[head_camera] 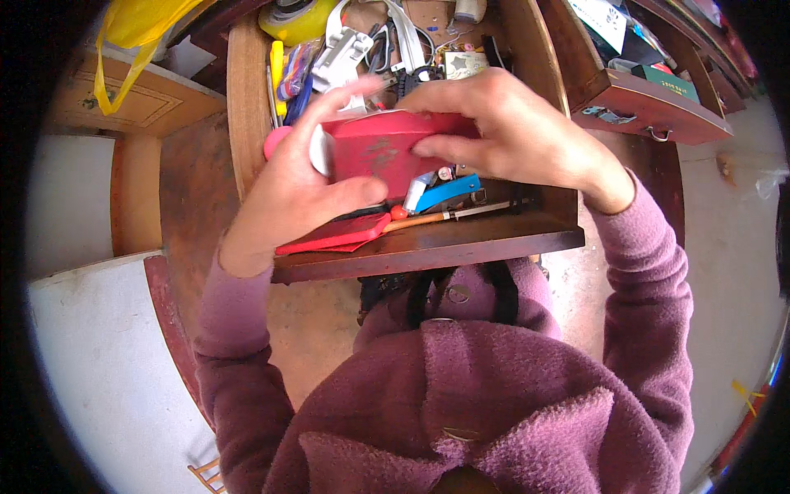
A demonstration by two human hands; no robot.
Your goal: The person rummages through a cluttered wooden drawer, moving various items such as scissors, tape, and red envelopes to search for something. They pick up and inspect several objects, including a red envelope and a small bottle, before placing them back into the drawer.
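Above an open wooden drawer, my left hand and my right hand hold a red box between them. The left hand is around its left end, beside a white piece that sticks out there; the right hand pinches the right part with thumb and fingers. Under the box lie a blue strip-like object, a slim tool with an orange-brown handle, a small red ball and a flat red case. The box hides part of the drawer.
The drawer's far part holds a yellow tape roll, a white plastic device, cables and a yellow-handled tool. Another open drawer is at the right. A yellow bag hangs at the upper left.
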